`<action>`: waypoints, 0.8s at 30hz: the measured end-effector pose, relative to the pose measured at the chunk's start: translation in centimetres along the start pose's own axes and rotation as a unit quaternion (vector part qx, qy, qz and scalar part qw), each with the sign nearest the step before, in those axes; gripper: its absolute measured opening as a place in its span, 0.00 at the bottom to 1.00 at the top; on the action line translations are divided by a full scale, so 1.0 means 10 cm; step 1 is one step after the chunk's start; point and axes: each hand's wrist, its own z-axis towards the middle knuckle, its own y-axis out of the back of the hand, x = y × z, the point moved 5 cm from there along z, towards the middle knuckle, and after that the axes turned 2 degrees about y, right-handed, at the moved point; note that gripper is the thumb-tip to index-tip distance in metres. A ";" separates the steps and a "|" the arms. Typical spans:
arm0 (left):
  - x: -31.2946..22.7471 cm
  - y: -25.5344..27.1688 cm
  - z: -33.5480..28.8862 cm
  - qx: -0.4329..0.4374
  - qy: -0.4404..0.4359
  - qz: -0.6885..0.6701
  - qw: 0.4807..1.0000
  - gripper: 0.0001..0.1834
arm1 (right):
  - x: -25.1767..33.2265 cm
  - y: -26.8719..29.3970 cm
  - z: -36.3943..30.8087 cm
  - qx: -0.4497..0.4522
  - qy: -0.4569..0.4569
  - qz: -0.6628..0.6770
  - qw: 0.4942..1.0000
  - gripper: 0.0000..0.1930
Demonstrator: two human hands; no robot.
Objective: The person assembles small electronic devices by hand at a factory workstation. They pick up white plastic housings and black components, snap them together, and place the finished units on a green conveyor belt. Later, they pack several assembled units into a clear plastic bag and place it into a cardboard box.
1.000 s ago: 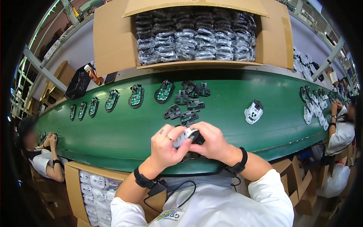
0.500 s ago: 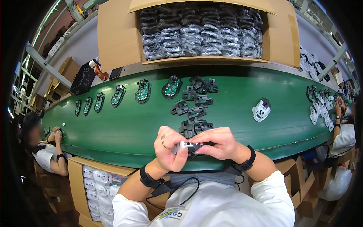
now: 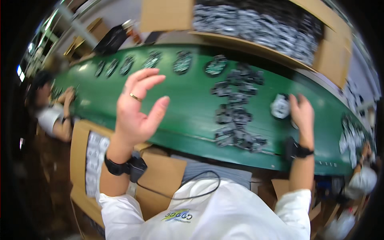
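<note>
Two black wristbands [image 3: 116, 165] noted, one per arm. Left grip [image 3: 141, 107]: raised above the smooth green bench [image 3: 180, 120], thumb and fingers spread. Right grip [image 3: 302, 114]: low over the bench, just beside one rounded white shell [image 3: 279, 107] with a dark end; a pale edge shows beneath the hand, but blur means I cannot tell whether it is pinching anything. Left of the shell, blocky dark plastic parts [image 3: 224, 115], count unclear. Beyond: six oval circuit-board assemblies [image 3: 182, 63] in a row; one open cardboard carton [image 3: 166, 16].
</note>
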 end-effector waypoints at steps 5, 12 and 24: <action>0.39 0.99 -0.97 0.146 0.193 0.052 0.969 0.15 | 0.69 0.10 -1.14 0.141 0.387 0.056 0.910 0.55; 0.44 0.84 -2.35 0.321 0.270 0.205 0.885 0.37 | 1.61 -0.56 -1.36 0.211 0.485 0.114 0.841 0.43; 0.98 1.20 -2.02 0.258 0.496 0.069 0.826 0.35 | 3.68 -1.36 -0.91 0.110 0.497 0.218 0.833 0.43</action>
